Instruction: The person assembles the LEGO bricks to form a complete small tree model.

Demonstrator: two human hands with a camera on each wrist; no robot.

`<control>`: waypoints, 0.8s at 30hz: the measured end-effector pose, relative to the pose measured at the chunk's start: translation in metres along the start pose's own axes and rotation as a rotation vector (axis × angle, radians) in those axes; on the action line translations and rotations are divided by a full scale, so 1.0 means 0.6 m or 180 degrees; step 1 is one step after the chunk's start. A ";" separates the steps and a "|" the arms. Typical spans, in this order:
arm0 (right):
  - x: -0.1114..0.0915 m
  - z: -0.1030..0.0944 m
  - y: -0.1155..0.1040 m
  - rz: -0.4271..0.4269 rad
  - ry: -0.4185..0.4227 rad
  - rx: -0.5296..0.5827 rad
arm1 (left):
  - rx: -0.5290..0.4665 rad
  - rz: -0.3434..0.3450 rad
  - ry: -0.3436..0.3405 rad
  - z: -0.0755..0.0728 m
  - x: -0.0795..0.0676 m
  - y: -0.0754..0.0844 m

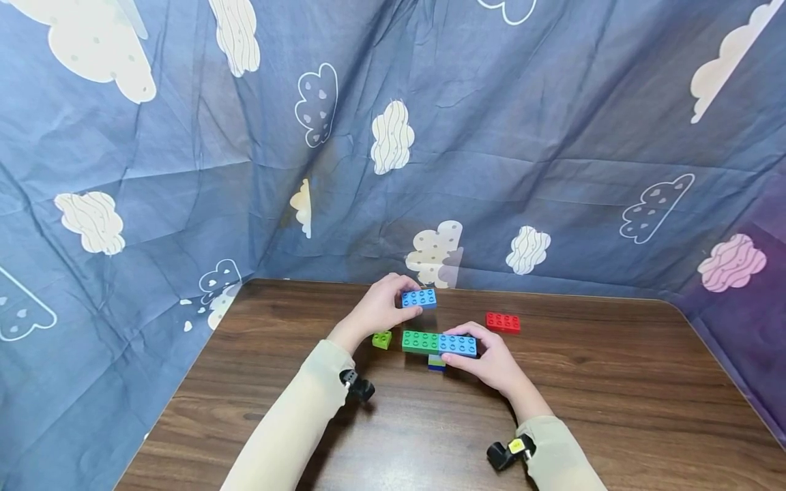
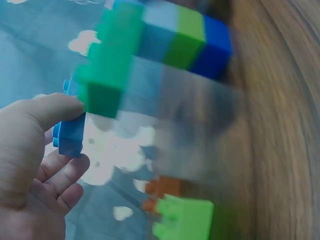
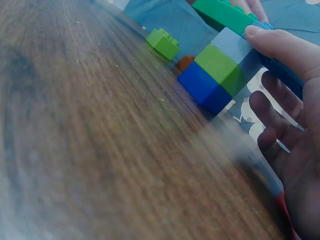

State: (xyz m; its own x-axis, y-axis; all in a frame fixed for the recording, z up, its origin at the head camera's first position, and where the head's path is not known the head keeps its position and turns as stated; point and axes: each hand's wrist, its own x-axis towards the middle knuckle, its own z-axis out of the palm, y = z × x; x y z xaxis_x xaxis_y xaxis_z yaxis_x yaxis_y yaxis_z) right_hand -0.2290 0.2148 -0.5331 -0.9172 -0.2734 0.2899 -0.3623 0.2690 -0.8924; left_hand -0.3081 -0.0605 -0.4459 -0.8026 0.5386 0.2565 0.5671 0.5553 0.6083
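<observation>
My left hand [image 1: 382, 305] pinches a loose blue toy building brick [image 1: 419, 298] between thumb and fingers, held behind a stack of bricks. Topping that stack, a long green brick [image 1: 420, 341] and a blue brick [image 1: 457, 345] sit end to end. Beneath them, the right wrist view shows a column of a grey-blue brick [image 3: 231, 44], a lime brick [image 3: 217, 67] and a dark blue brick [image 3: 204, 90], its base at the table. With thumb and fingers, my right hand [image 1: 488, 358] grips the blue top brick. In the left wrist view the green brick partly covers the pinched one.
A small lime brick [image 1: 381, 339] lies on the wooden table [image 1: 295, 327] left of the stack, with an orange brick [image 2: 167, 186] close by it. A red brick [image 1: 502, 322] lies behind my right hand. Cloud-patterned cloth [image 1: 467, 191] hangs along the table's back edge.
</observation>
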 end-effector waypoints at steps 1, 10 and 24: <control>0.000 0.000 0.000 0.0013 -0.0004 0.0000 | -0.0047 0.0001 0.0033 -0.003 -0.004 0.004; 0.001 -0.002 -0.005 0.0078 -0.0056 -0.0075 | -0.0335 0.0029 0.0363 -0.017 -0.040 0.032; 0.002 0.001 -0.009 0.0103 -0.0034 -0.0054 | -0.0228 0.0313 0.0095 0.000 -0.065 0.050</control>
State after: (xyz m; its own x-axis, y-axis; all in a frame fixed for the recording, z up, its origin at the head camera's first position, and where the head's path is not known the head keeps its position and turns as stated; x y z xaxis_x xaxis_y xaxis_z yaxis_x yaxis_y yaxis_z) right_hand -0.2281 0.2123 -0.5280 -0.9267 -0.2741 0.2573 -0.3353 0.2935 -0.8952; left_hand -0.2598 -0.0646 -0.4374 -0.7495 0.5686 0.3391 0.6295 0.4535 0.6310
